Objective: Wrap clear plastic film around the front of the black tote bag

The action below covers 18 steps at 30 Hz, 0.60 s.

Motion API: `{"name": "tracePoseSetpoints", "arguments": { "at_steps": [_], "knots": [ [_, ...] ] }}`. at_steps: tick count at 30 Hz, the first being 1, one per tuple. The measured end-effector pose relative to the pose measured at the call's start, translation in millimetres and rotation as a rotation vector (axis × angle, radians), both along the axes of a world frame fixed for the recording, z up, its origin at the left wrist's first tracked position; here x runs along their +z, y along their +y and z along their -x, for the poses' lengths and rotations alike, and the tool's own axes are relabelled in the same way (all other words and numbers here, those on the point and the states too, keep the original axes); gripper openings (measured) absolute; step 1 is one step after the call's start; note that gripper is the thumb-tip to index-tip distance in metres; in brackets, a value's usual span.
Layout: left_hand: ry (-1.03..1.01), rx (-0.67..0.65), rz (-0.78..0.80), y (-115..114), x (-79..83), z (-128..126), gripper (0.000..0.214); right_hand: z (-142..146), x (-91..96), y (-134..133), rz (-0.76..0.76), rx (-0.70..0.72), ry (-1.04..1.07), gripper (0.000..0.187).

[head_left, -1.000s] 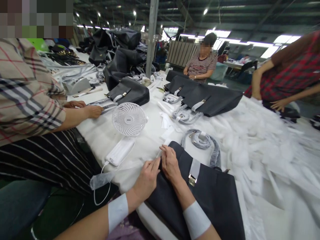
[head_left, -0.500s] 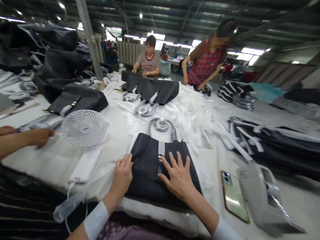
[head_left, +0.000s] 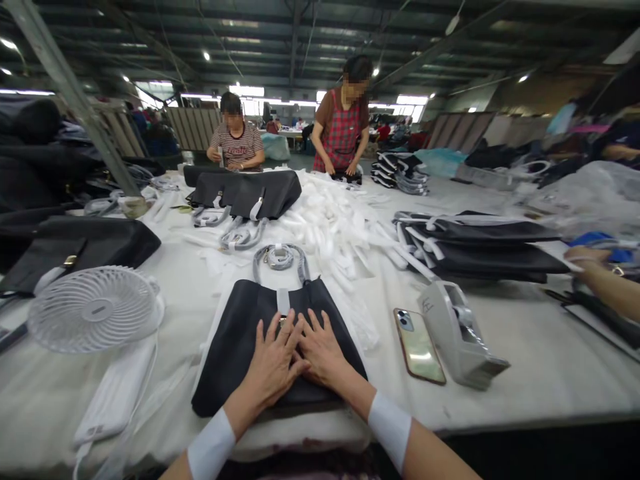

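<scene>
A black handbag (head_left: 235, 340) lies flat on the white table in front of me, its wrapped grey handle (head_left: 280, 257) at the far end and a white-taped strap with a gold clasp in the middle. My left hand (head_left: 273, 363) rests flat on the bag with fingers spread, open. My right hand (head_left: 320, 350) lies flat beside it, fingers spread, the two hands touching over the clasp. Both wrists wear white bands.
A white desk fan (head_left: 93, 308) and a white power bank (head_left: 117, 393) are on the left. A phone (head_left: 419, 345) and a grey tape dispenser (head_left: 457, 333) lie on the right. Black bags (head_left: 245, 190), white paper strips (head_left: 340, 227), two workers at the far end, another person's hand (head_left: 585, 260) at right.
My view has swung to the right. My left hand moved from the bag's left edge onto its middle, and both hands came together flat over the clasp.
</scene>
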<state>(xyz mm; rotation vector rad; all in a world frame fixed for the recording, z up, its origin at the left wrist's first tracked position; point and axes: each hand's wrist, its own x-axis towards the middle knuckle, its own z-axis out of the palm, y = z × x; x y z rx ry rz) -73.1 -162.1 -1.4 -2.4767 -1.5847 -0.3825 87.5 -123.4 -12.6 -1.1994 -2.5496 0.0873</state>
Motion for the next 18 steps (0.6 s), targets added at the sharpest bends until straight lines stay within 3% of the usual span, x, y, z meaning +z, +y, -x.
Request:
{"name": "tracePoseSetpoints", "arguments": {
  "at_steps": [5,7,9,11,13,15,18],
  "knots": [
    [0.059,0.021,0.08,2.2,-26.6,-8.9,0.071,-27.5,-2.8,-7.0,-0.046,0.052,0.269,0.038],
    [0.064,0.028,0.065,1.0,-28.9,-7.9,0.068,-56.4,-4.0,-11.0,-0.115,-0.149,0.471,0.036],
    [0.063,0.031,0.05,-0.3,-28.4,-8.3,0.066,-87.9,-8.2,-13.4,-0.142,-0.512,0.589,0.033],
    [0.06,0.038,0.044,-1.3,-27.5,-9.7,0.065,-111.3,-15.5,-13.1,-0.03,-0.809,0.586,0.046],
    [0.063,0.043,0.048,-1.9,-27.0,-11.0,0.065,-121.1,-24.2,-10.1,0.146,-0.92,0.542,0.063],
    [0.068,0.045,0.049,-2.1,-26.8,-11.8,0.063,-120.1,-32.2,-5.2,0.245,-0.934,0.543,0.067],
    [0.074,0.048,0.035,-2.3,-26.9,-11.8,0.062,-117.7,-41.9,4.6,0.263,-0.932,0.809,0.059]
  ]
}}
